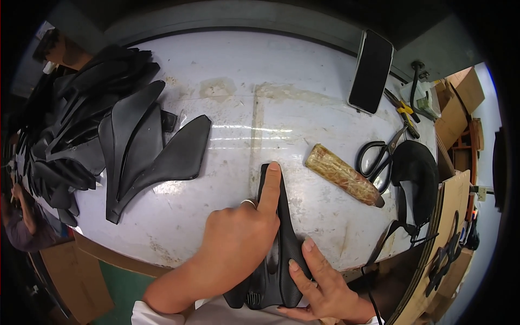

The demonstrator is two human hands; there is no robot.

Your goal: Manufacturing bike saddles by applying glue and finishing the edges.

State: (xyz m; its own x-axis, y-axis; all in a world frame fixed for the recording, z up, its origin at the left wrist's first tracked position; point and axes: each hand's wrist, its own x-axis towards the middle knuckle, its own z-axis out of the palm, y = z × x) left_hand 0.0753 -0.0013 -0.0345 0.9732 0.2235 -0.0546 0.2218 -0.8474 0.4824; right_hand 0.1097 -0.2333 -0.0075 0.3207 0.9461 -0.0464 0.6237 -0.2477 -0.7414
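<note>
A black part shaped like a bicycle saddle [290, 245], with a narrow tip, a central groove and a carbon-like weave, lies with its tip pointing away from me and its wide end at the table's near edge. My left hand [238, 238] is over it. The index finger is stretched along the narrow tip; the others, one wearing a ring, are curled in, and the thumb is hidden. On the right side of the wide end, my right hand [325, 290] grips the edge, with fingertips on the upper surface and one finger lower down.
Black molded pieces [135, 146] are heaped at left. Rightward lie a tape-wrapped brown tool handle [342, 174], scissors [374, 162], yellow-handled pliers [405, 110], a phone [371, 71] and a black strapped item [416, 173]. Cardboard [439, 233] stands at right. Another person's arm [26, 211] shows far left.
</note>
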